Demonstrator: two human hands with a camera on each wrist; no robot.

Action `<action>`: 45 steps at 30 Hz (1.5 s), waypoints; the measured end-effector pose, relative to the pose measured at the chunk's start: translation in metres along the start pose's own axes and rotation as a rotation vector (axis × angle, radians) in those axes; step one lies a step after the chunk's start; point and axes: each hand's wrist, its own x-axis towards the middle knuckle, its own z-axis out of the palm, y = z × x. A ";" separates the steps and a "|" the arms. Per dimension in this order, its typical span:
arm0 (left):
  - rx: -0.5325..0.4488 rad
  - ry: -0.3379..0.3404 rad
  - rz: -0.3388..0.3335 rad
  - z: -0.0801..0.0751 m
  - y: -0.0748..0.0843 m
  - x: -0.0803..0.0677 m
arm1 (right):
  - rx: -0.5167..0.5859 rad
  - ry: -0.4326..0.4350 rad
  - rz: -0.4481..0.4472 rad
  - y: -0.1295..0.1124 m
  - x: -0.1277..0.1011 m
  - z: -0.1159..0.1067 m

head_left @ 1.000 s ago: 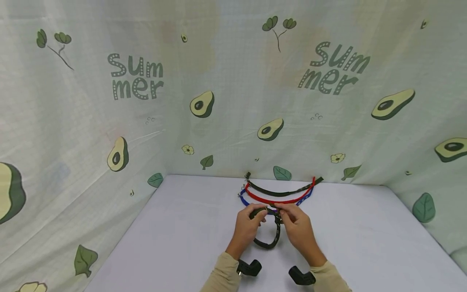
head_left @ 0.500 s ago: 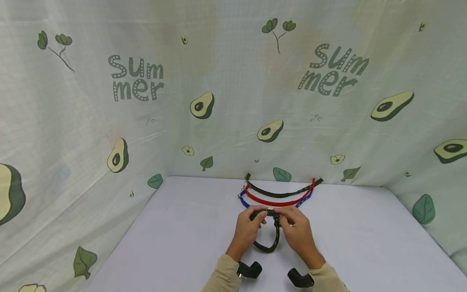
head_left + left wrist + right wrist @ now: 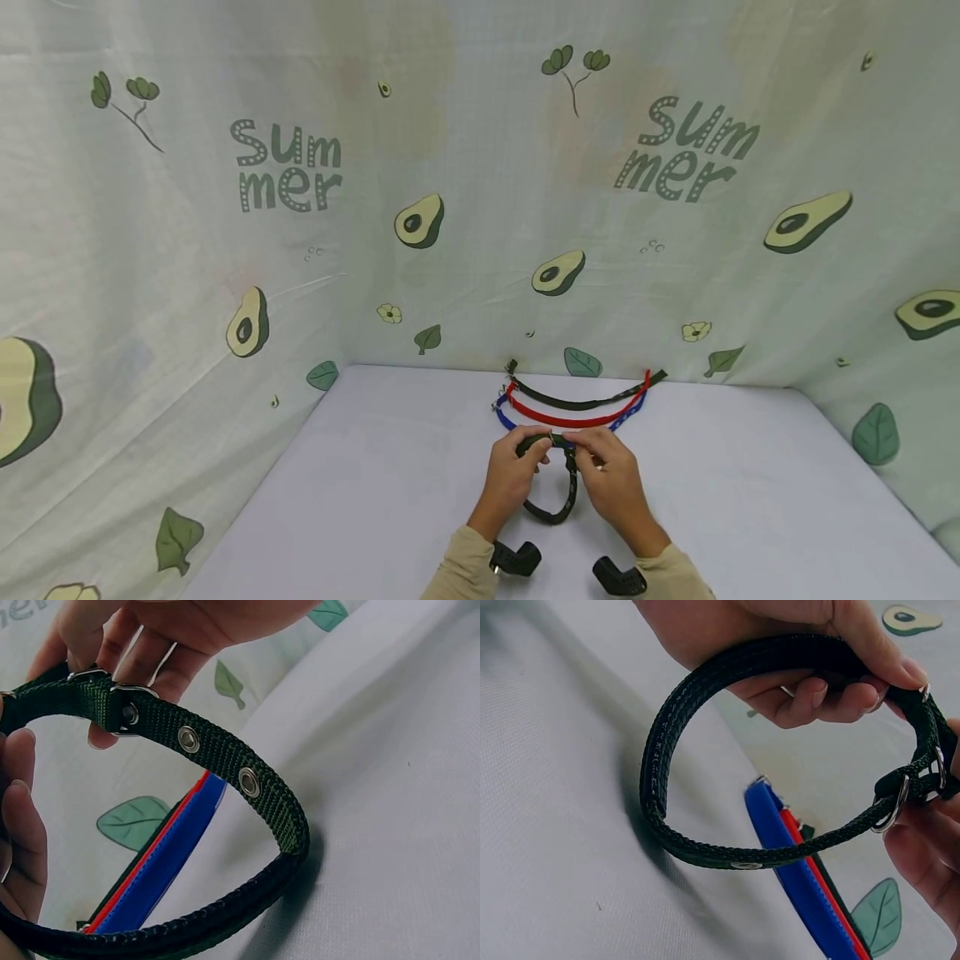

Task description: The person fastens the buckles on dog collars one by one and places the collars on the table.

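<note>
Pale table point(image 3: 390, 467), avocado-print curtain point(image 3: 225, 250) behind, left hand point(image 3: 512, 483) and right hand point(image 3: 617, 487) each pinching green collar point(image 3: 558, 508)

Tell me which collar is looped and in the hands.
The dark green collar, held by both hands; the blue, red and other green ones lie open behind.

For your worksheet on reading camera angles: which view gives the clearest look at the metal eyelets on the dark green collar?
The left wrist view: three eyelets sit sharp along the dark green collar. The right wrist view shows one eyelet low on the loop, beside the D-ring. In the head view the collar is too small to show eyelets.
</note>
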 end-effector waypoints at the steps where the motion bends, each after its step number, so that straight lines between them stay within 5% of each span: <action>1: 0.008 0.000 -0.002 0.001 -0.003 0.001 | -0.001 0.002 -0.002 0.000 0.000 0.000; 10: 0.021 -0.019 0.014 0.002 -0.034 0.010 | 0.036 0.021 -0.044 0.001 0.001 0.000; 19: -0.038 -0.046 -0.043 0.005 -0.035 0.010 | 0.048 0.033 -0.052 0.004 -0.004 0.000; 30: -0.069 -0.026 -0.070 0.006 -0.038 0.008 | 0.108 0.001 0.206 0.002 -0.010 0.005; 45: -0.093 -0.016 -0.080 0.007 -0.039 0.006 | 0.097 0.000 0.140 0.006 -0.011 0.006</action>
